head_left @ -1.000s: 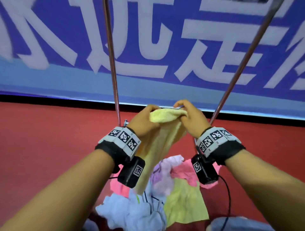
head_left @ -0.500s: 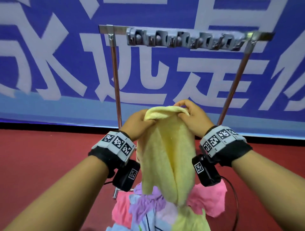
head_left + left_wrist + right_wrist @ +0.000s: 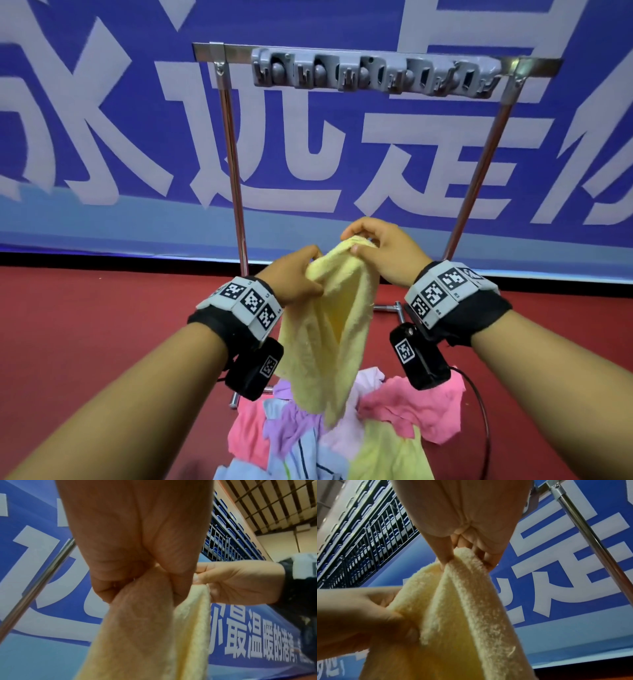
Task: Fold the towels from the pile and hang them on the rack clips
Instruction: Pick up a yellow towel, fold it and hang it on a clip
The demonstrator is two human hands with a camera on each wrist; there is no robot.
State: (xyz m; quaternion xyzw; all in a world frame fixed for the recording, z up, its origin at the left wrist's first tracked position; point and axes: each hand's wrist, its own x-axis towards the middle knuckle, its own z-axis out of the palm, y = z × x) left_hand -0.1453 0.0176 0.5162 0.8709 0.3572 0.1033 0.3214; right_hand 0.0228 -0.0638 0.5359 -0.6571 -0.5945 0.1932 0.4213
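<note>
both hands pinch the top of a soft yellow terry towel: left hand lower, right hand higher, above the pile of coloured towels.

Since 1.0 s ago the view tilted up: the rack top bar and its grey clips came into frame, less of the towel pile shows. Yellow towel now hangs longer and more open below the hands, lower end reaching the pile. In the last half second the hands drew closer together: left hand dropped and bunches the towel's side, right hand sits higher, pinching the top fold. The top edge, earlier stretched flat between them, is now a narrow peak.
</note>
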